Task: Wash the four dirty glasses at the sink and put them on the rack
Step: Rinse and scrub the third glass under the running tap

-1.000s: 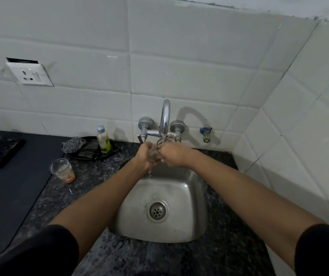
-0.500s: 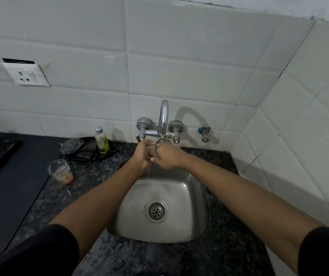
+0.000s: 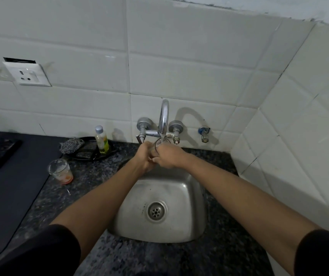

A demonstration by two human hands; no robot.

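Glass (image 3: 160, 143) sits mouth-up right under the tap (image 3: 164, 116) over the sink (image 3: 179, 188) so it fills, my left hand (image 3: 144, 158) and right hand (image 3: 168, 157) both wrapped round it; dirty cup (image 3: 60, 171) waits on tabletop (image 3: 92, 176).

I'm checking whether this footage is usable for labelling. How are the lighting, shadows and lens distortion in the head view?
Head view: dim, flat light with a grey cast; the faucet throws a soft arched shadow on the tiles to its right; wide-angle bending curves the tile lines near the edges; the glass held by the left hand and right hand is mostly hidden and hard to make out; the sink shows only dull sheen.
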